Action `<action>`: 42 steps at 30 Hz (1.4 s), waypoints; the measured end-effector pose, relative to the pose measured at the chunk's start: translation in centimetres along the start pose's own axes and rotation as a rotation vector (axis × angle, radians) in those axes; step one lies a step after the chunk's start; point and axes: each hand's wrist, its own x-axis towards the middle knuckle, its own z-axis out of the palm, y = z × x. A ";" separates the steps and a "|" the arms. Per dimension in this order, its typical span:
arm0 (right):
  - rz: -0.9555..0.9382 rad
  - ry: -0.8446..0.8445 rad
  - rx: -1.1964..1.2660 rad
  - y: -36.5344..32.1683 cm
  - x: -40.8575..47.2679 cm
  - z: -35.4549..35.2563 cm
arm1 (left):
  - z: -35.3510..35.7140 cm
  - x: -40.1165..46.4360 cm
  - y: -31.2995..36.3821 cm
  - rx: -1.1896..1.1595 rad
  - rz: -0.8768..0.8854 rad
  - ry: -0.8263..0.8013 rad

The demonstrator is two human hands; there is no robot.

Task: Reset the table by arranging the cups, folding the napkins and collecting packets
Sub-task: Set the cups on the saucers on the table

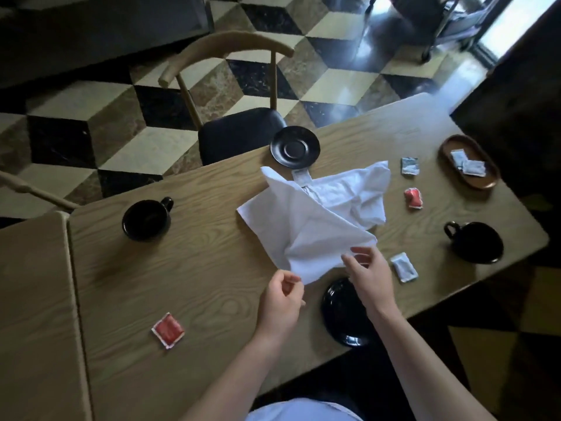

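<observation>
A crumpled white napkin (315, 220) lies across the middle of the wooden table (188, 268). My left hand (282, 302) pinches its near corner, and my right hand (368, 275) grips its near edge just to the right. One black cup (145, 218) stands at the left, another black cup (475, 243) at the right. A black saucer (295, 148) sits at the far edge; a second black saucer (343, 314) lies at the near edge, partly under my right arm. Red packets (168, 329) (413, 198) and white packets (403, 266) (409, 166) lie scattered.
An oval wooden tray (482, 177) at the far right holds two white packets. A wooden chair (236, 135) with a black seat is pushed against the far side. A second table (33, 314) butts against the left end. The right table edge drops to tiled floor.
</observation>
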 end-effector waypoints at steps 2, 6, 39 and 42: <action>0.049 0.059 0.065 1.5 -2.2 -2.0 | 0.7 -1.4 -0.4 0.033 0.015 -0.079; 0.129 0.138 0.165 3.5 -4.3 -5.6 | 3.2 -3.0 -0.2 0.089 -0.017 -0.217; 0.363 0.252 0.521 16.2 19.7 -25.1 | 41.8 16.2 7.3 0.563 0.092 -0.381; 0.374 0.200 0.340 14.2 19.2 -26.0 | 41.1 15.3 8.6 0.597 0.046 -0.441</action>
